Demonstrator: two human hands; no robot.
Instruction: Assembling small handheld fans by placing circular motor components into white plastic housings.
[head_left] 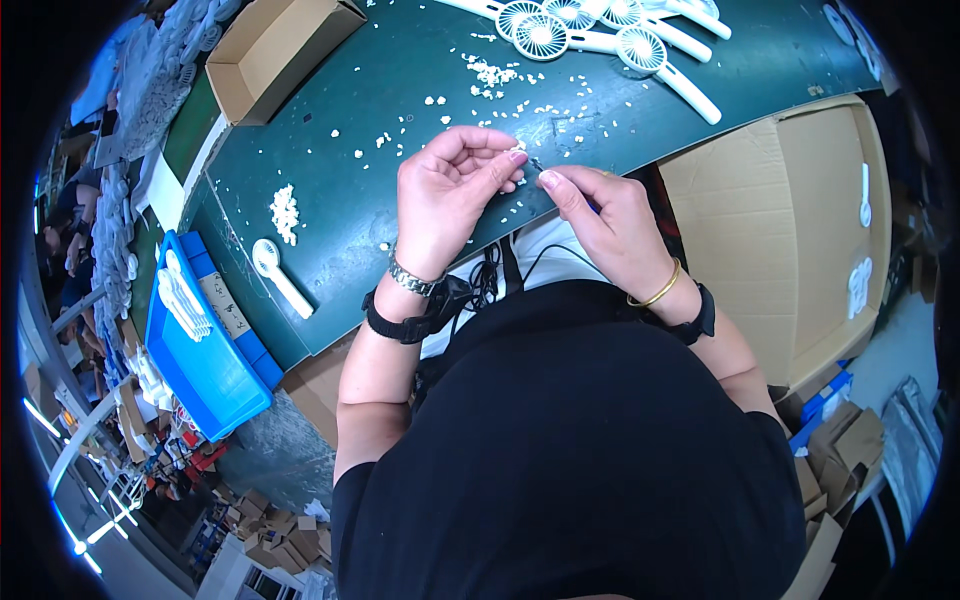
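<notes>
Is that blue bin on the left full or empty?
Neither: the blue bin is partly filled. White plastic pieces lie toward its far end, while bare blue shows elsewhere inside.

With my left grip (447,195) I am pinching a small white piece (519,149) over the green table (350,225), while my right grip (612,218) is holding a thin dark piece (536,164) just beside it. Loose white bits (492,75) are lying scattered beyond, and a white heap (285,214) is sitting to my left. A single white fan (282,280) is lying near the blue tray (215,382); several overlapping fans (541,37) are resting farther across.
</notes>
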